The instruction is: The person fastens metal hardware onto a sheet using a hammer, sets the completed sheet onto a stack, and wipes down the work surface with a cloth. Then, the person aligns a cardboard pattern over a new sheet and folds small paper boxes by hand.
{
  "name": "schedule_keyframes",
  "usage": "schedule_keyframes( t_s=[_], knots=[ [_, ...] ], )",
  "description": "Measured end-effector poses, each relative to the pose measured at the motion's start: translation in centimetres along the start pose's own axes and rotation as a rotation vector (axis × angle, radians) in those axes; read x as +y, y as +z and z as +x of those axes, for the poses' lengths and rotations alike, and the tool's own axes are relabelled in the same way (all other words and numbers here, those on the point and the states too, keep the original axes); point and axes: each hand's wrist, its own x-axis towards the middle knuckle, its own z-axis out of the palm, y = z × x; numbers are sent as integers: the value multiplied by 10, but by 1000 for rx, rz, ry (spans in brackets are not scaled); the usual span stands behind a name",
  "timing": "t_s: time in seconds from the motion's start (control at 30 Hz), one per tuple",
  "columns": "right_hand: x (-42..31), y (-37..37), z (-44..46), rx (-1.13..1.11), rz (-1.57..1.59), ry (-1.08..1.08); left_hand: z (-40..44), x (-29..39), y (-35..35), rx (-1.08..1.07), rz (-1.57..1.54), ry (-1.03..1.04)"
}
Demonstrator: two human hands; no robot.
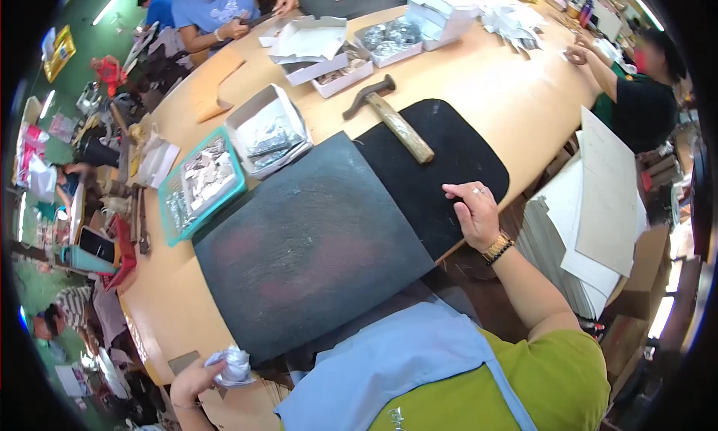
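Bundle [235, 367] first, far down at the left: crumpled, thin and shiny, silvery white with a faint lilac cast, bunched into a soft lump just beside the board's lower corner. It sits in the left hand [196, 379], whose bent fingers come at it from the left and close on its near side, the wrist dropping toward the bottom edge. Farther up on the table [161, 311], a teal tray [210, 215] carries small pale flat pieces and silvery bits, and just beside it a white box [288, 162] holds grey, glossy packets. Next comes the board [299, 244], broad, dark and scuffed, with dull reddish patches, its right corner overlapping the black mat [467, 151]. Silvery lettering [396, 417] on the green shirt [553, 379] is too small and slanted to read. A hammer [402, 127] lies with its worn wooden handle on the mat and its head past the far edge. Over the mat's near right side is the right hand [476, 213], half open, fingers loosely curled and thumb apart, wearing a ring and a gold band [494, 248]; whether it touches the mat I can't tell. Rightmost leans a stack of pale sheets [553, 244].
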Motion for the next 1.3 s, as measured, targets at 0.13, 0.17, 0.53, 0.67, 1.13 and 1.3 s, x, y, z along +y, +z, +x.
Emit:
schedule_keyframes(
  t_s=[0.13, 0.17, 0.53, 0.67, 1.13, 1.3],
  knots=[
    [1, 0, 1, -6, 46, -14, -11, 27, -55, 247, -207, 362],
    [-2, 1, 2, 31, 71, -31, -14, 43, -71, 346, -299, 454],
    [5, 6, -4, 41, 45, -80, 109, 169, -177, 652, -1401, 903],
    [7, 8, -5, 58, 41, -79, 138, 182, -212, 810, -1579, 1105],
    [-6, 4, 8, 26, -95, -1, 162, 81, -48, 1166, -597, 796],
    [-1, 17, 50, -137, -91, 205, 90, 98, 39, 992, 34, 778]
  ],
)
